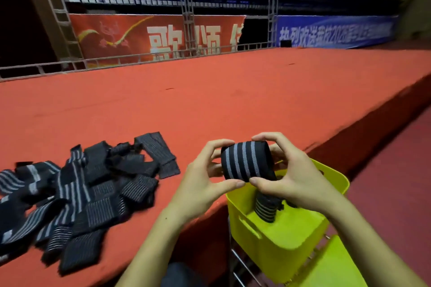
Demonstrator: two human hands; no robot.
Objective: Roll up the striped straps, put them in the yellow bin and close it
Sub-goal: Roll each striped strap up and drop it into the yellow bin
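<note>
Black-and-grey roll: a striped strap [246, 162], wound tight, is held above the open yellow bin [275, 237], with its far side hidden by fingers.
Left hand [205, 180]: closed on the roll's left end, thumb under, fingers over.
Right hand [288, 173]: clamped around the right end, covering that end.
Bin contents: one rolled strap [265, 208] stands inside, its top hidden behind the right hand.
Loose straps [77, 191]: heaped on the red stage [233, 100] to the left, cut off by the frame's edge.
Bin lid: not made out with certainty.
</note>
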